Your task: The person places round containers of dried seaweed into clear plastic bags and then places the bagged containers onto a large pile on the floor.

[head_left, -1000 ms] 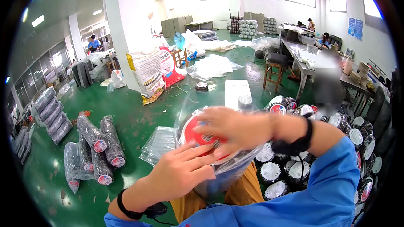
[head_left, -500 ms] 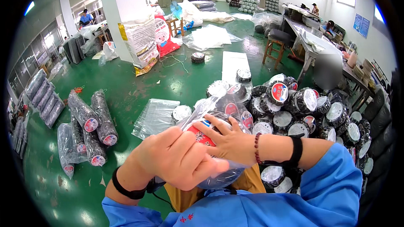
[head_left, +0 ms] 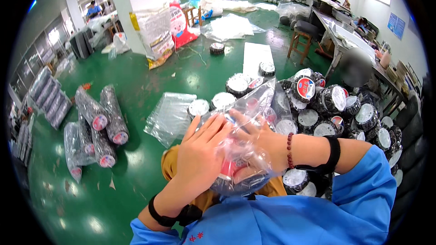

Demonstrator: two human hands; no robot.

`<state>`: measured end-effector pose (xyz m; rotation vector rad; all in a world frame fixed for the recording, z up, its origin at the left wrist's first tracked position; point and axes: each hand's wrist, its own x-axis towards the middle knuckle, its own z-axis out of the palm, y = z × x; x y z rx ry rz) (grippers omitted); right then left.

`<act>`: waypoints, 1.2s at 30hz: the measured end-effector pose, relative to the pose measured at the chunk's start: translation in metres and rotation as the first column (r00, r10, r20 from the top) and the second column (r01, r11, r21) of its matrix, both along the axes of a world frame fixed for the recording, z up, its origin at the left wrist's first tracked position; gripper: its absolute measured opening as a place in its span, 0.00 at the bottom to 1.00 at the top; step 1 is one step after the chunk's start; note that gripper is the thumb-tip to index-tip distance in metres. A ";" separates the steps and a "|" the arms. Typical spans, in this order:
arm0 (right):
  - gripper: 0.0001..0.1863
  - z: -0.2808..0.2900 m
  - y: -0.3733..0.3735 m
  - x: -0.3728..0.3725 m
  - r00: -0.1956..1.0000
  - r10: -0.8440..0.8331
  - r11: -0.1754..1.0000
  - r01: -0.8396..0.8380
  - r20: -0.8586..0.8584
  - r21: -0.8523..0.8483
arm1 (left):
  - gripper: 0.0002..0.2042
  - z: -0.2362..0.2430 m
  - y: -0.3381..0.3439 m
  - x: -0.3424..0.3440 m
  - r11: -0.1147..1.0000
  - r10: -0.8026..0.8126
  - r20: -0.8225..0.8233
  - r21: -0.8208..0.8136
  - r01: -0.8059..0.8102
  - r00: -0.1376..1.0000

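Observation:
A clear plastic bag [head_left: 265, 97] stands in front of my body, its loose film rising to a peak at the upper right. Inside it, low down, sits a round black pack [head_left: 234, 186] with a red label [head_left: 229, 165], partly hidden by my hands and glare. My left hand [head_left: 202, 152] lies along the bag's left side, fingers stretched out and close together. On the right, my right hand [head_left: 261, 147] has its fingers and thumb spread, seen partly through the film, with the thumb by the label. Whether it is inside the bag I cannot tell for certain.
A heap of round black packs [head_left: 334, 100] with white and red faces lies to my right. Flat clear bags [head_left: 170, 115] lie on the green floor ahead. Long filled rolls [head_left: 116, 113] are at left. A stool [head_left: 302, 41] stands beside the long table [head_left: 340, 41].
My left hand has opened from a fist and moved down and right against the bag. The right hand has shifted right from lying flat on the label. The film has risen higher.

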<state>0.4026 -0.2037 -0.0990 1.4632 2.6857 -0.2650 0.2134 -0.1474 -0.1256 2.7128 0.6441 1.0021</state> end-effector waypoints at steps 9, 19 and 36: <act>0.41 -0.013 -0.005 0.011 0.990 0.073 0.988 -0.056 -0.122 0.143 | 0.11 -0.008 -0.038 0.038 0.652 0.331 0.778 -0.597 0.468 0.533; 0.05 0.071 -0.024 0.085 0.951 0.093 0.586 -0.293 0.296 0.756 | 0.13 -0.012 -0.020 0.040 0.504 0.447 0.767 -0.641 0.579 0.460; 0.10 -0.008 0.029 0.025 -0.422 -0.110 0.985 -0.167 -0.900 -0.042 | 0.12 -0.003 -0.016 0.040 0.414 0.536 0.778 -0.580 0.701 0.328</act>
